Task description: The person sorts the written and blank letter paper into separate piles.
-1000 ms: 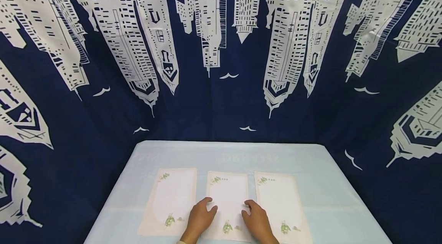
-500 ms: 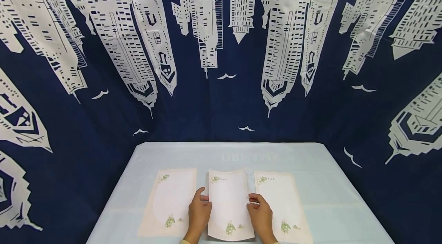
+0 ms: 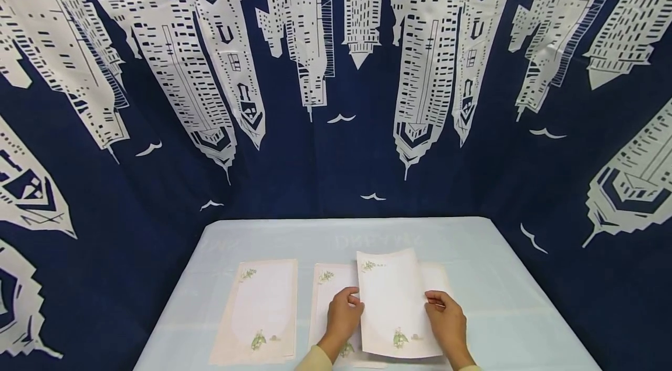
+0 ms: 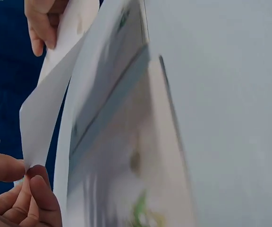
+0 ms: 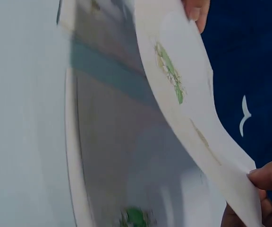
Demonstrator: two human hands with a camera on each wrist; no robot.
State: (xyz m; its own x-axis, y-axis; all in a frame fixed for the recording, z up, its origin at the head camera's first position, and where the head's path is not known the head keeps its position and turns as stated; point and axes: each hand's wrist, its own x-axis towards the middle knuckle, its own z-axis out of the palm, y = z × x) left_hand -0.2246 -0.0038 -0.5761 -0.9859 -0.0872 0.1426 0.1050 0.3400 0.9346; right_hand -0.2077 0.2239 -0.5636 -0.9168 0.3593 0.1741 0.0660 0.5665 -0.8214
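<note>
Half a second ago we have the lifted sheet [image 3: 394, 307] above the middle paper [image 3: 324, 310]; now it hangs farther right, above much of the right paper [image 3: 438, 279], and the middle paper shows again on its left. We take this as a sheet in mid-transfer, raised but not yet laid down. Our left hand [image 3: 343, 317] pinches its left edge between thumb and fingers, and our right hand [image 3: 447, 321] pinches the right edge the same way; both are closed to the paper's thinness. The sheet bows between them, its near edge curving down and its far right corner raised.

The left paper [image 3: 264, 307] lies well apart from both hands. To our right, the bench [image 3: 514, 312] runs on to its slanting side edge, giving room sideways; beyond its far edge hangs the patterned cloth [image 3: 320, 184]. The near bench edge is out of view.
</note>
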